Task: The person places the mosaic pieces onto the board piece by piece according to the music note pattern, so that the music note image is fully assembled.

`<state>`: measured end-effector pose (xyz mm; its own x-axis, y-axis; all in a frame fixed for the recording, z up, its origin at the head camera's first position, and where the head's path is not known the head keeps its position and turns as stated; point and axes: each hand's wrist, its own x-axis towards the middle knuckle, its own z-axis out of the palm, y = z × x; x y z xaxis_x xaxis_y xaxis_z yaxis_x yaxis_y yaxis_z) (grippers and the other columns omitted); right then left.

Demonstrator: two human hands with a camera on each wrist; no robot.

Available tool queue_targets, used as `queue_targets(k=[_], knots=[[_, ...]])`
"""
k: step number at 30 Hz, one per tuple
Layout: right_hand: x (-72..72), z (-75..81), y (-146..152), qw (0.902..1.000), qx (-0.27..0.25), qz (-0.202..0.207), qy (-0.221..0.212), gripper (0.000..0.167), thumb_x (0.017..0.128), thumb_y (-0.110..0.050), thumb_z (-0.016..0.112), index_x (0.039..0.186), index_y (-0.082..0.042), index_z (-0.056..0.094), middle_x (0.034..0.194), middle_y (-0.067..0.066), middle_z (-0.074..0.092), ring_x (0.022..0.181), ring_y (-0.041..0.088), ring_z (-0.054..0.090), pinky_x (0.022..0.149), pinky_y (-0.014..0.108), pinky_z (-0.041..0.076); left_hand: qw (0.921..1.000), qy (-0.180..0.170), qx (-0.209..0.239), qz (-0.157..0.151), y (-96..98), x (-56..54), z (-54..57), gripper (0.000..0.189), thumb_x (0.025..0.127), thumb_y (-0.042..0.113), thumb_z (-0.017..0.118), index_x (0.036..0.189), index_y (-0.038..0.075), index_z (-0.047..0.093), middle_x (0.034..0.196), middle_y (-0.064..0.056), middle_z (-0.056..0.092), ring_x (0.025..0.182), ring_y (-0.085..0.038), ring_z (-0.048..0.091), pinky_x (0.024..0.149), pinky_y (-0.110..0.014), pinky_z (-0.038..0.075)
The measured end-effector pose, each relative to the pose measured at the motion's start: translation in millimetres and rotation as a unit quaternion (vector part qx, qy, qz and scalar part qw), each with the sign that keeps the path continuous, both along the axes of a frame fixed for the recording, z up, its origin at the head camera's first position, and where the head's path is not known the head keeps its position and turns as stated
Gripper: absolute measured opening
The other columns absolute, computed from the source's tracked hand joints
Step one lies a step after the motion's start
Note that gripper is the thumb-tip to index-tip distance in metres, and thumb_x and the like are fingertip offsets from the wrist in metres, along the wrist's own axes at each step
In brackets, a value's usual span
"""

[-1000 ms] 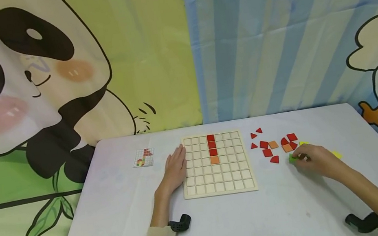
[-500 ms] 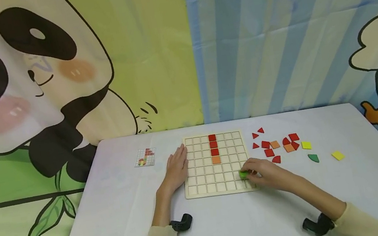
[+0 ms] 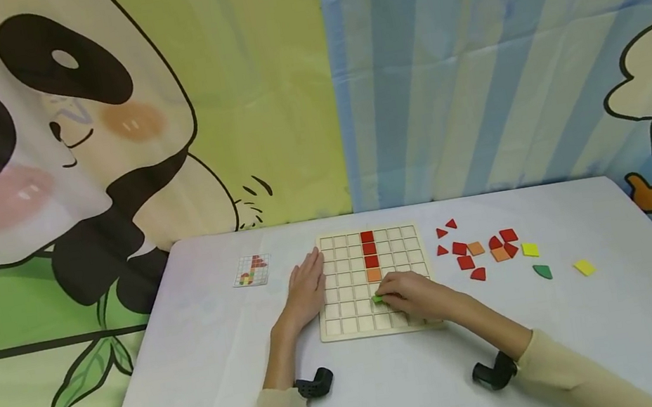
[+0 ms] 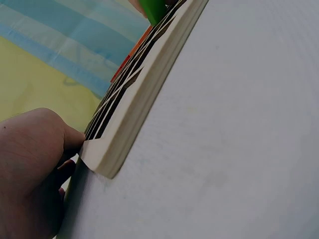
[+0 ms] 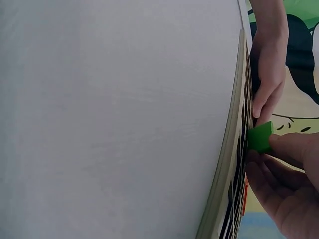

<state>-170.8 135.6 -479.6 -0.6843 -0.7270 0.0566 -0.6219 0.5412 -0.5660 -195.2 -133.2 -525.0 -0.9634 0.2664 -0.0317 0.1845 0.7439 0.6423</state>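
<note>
A wooden grid board (image 3: 348,329) lies on the table, with three red square tiles (image 3: 369,248) and an orange square tile (image 3: 373,275) stacked in one column. My right hand (image 3: 414,295) pinches a green tile (image 5: 260,137) between thumb and fingers, over the cells a little below the orange tile. Whether the tile touches the board's bottom I cannot tell. Against the board's left edge rests my left hand (image 3: 303,291), its fingers fairly straight; the left wrist view shows its thumb side (image 4: 37,154) by the board's corner.
Right of the board lie several loose red pieces (image 3: 466,262), orange squares (image 3: 475,248), two yellow squares (image 3: 530,249) and a green rounded piece (image 3: 542,271). A small pattern card (image 3: 252,271) lies on the left. A printed curtain (image 3: 265,99) hangs behind the table.
My right hand has picked up the green tile from among the loose pieces and carried it left to the board's middle column. My left hand has stayed at the board's edge.
</note>
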Motion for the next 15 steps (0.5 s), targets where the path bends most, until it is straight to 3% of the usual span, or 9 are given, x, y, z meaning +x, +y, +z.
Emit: queue_targets(k=[15], knots=[[3.9, -6.9, -5.6, 0.9976, -0.041, -0.028, 0.049, 0.015, 0.092, 0.003, 0.072, 0.105, 0.008, 0.077, 0.094, 0.012, 0.070, 0.079, 0.015, 0.062, 0.067, 0.020, 0.054, 1.0000, -0.004, -0.001, 0.009, 3.3, -1.0, -0.7, 0.054, 0.112, 0.017, 0.038, 0.162, 0.000, 0.028, 0.173, -0.012, 0.019, 0.161, -0.030, 0.015, 0.131, -0.053, 0.005]])
